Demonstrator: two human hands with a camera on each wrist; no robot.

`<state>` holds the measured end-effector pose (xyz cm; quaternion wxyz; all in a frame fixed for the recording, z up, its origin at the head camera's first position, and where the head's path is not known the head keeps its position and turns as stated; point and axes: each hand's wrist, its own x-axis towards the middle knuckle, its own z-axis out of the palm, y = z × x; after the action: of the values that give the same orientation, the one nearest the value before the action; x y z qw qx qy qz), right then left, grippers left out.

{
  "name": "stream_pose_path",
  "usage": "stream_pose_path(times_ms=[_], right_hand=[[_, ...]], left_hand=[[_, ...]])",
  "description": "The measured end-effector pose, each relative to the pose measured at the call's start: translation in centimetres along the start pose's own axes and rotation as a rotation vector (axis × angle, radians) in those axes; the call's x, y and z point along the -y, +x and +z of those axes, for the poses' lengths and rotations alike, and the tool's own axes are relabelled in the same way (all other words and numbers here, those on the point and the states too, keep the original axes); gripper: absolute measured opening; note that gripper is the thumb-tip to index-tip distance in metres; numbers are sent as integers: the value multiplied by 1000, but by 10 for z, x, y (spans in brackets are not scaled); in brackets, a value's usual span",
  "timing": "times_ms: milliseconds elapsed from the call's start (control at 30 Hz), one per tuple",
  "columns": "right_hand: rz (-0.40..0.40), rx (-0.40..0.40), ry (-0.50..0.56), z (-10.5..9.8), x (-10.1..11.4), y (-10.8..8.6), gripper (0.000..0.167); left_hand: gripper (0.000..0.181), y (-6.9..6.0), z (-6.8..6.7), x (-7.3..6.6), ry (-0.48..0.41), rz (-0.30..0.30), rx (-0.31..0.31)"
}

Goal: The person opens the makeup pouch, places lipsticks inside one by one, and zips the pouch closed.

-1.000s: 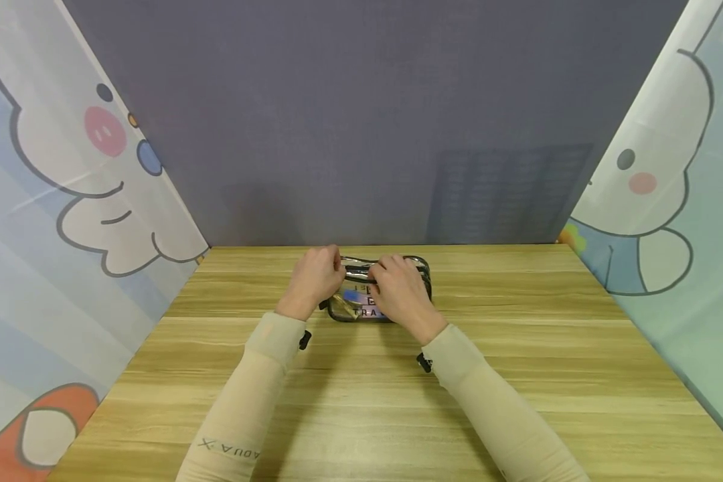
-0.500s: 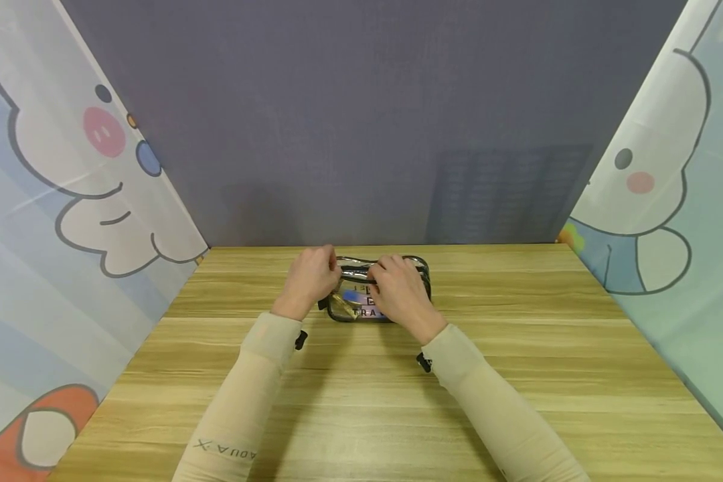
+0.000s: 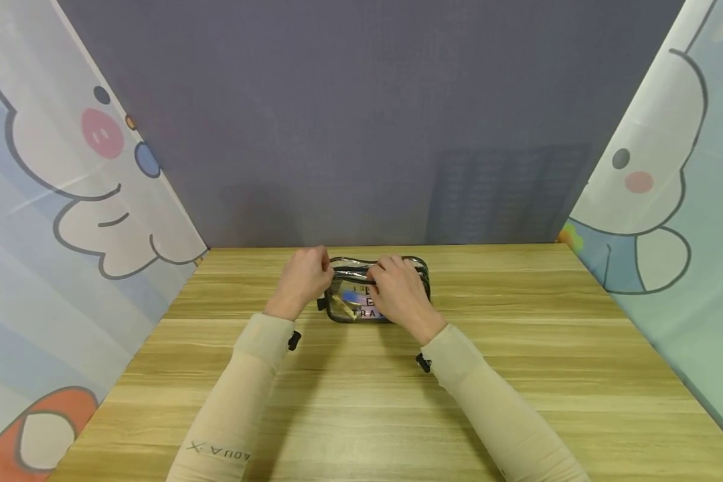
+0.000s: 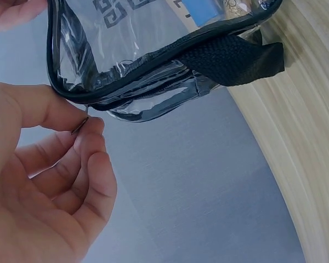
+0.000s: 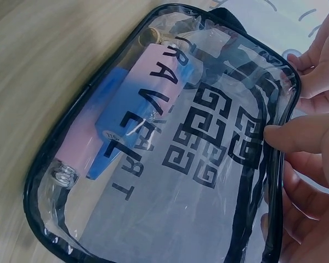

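A clear zip pouch (image 3: 360,304) with black piping and the printed word "TRAVEL" stands near the back of the table. My left hand (image 3: 304,278) is at the pouch's upper left corner. In the left wrist view its thumb and forefinger pinch a small metal zipper pull (image 4: 79,126). My right hand (image 3: 400,294) grips the pouch's top edge, with the thumb on the near side and the fingers behind, as the right wrist view shows. Inside the pouch lie a pink and blue box (image 5: 145,82), another pink and blue item (image 5: 90,123) and something gold (image 5: 149,36).
The pouch stands on a wood-grain table (image 3: 361,415). A grey wall (image 3: 361,120) rises behind the table's back edge. Cartoon-printed curtains (image 3: 30,254) flank the left and right sides. A black fabric tab (image 4: 241,60) sticks out from the pouch's side.
My left hand has slid left along the pouch's top to its left corner, uncovering more of the top edge. The right hand has stayed in place on the pouch.
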<state>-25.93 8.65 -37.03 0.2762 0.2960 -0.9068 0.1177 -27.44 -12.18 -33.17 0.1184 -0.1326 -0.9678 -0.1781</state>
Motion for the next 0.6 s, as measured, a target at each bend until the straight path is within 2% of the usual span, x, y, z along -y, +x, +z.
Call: stream_pose_path(times_ms=[300,600], right_hand=[[5,6,-4,0,0,0,6],[7,10,2,-2,1,-1,6]], left_hand=[[8,-1,-1,3,15,-11,15],[5,-3,-1,7,-10,-24,15]])
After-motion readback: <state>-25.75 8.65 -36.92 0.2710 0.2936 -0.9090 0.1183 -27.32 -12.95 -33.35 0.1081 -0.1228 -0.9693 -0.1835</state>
